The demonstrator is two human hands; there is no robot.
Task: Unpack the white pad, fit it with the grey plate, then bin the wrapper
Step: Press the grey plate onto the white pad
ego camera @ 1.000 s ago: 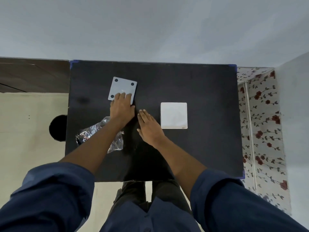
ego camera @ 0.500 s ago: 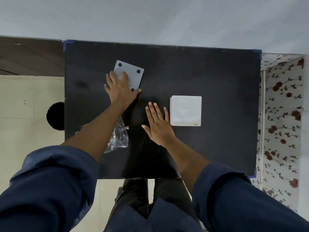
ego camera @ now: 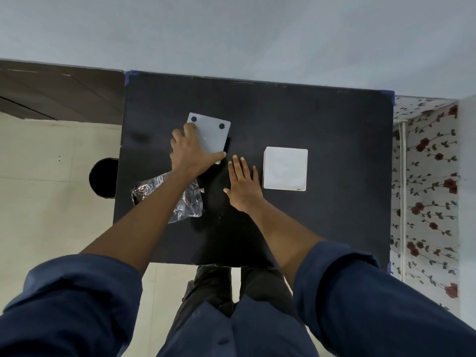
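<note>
**Left hand on grey plate, pad sits unwrapped at right**

We see the white pad [ego camera: 285,168] lying flat on the black worktop [ego camera: 334,140], right of centre. It is square, plain white, with a slightly raised edge and a small dark mark at its near right corner. No wrapper on it.

The grey plate [ego camera: 211,134] is on the left-centre of the worktop, well apart from the pad. Square, light grey, rounded corners, two dark round spots showing at its far corners. Its right and near edges look lifted, with a dark shadow under them, so it reads as tilted.

Our left hand [ego camera: 190,155] grips the plate: fingers over its left edge, thumb [ego camera: 217,157] along the near edge. Fingers closed on the plate.

Our right hand [ego camera: 243,185] rests palm down on the worktop between plate and pad, fingers spread and flat, holding nothing. It is just beside the pad, not touching it.

The clear crumpled wrapper [ego camera: 185,199] with a printed label lies on the near left of the worktop, partly under our left forearm.

A dark round bin [ego camera: 103,177] sits on the floor just off the worktop's left edge.
</note>
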